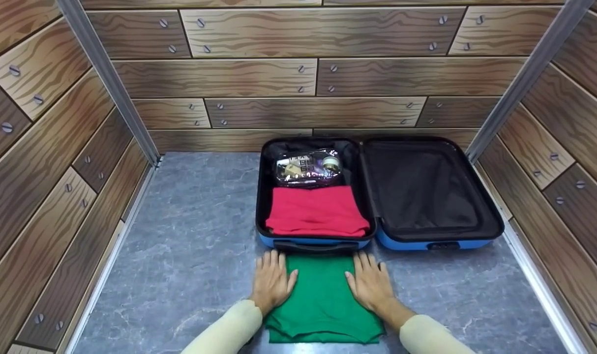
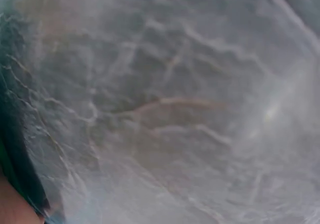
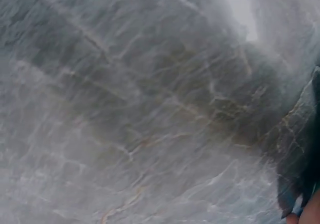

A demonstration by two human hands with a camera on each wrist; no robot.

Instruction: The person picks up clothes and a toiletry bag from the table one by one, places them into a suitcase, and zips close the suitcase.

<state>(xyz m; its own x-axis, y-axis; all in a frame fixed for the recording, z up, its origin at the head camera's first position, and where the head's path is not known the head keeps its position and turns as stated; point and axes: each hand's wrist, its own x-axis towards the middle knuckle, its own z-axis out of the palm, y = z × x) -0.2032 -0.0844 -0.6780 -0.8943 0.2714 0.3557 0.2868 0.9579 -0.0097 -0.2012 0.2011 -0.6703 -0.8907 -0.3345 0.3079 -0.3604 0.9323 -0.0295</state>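
Observation:
A folded green garment (image 1: 325, 300) lies flat on the grey marbled surface, just in front of the suitcase. My left hand (image 1: 271, 281) rests along its left edge, fingers extended forward and thumb on the fabric. On the opposite edge lies my right hand (image 1: 372, 284), its fingers also pointing forward and its thumb touching the green fabric. Mostly marbled surface fills the left wrist view, with a bit of skin (image 2: 15, 206) in the lower corner. The right wrist view likewise catches only a bit of skin (image 3: 311, 211) beside a dark edge.
An open blue suitcase (image 1: 266, 241) stands behind the garment. Its left half contains a folded red garment (image 1: 318, 211) and a clear pouch (image 1: 308, 168) of small items. The black-lined lid (image 1: 426, 187) lies open to the right. Wood-patterned walls (image 1: 318, 34) enclose the surface.

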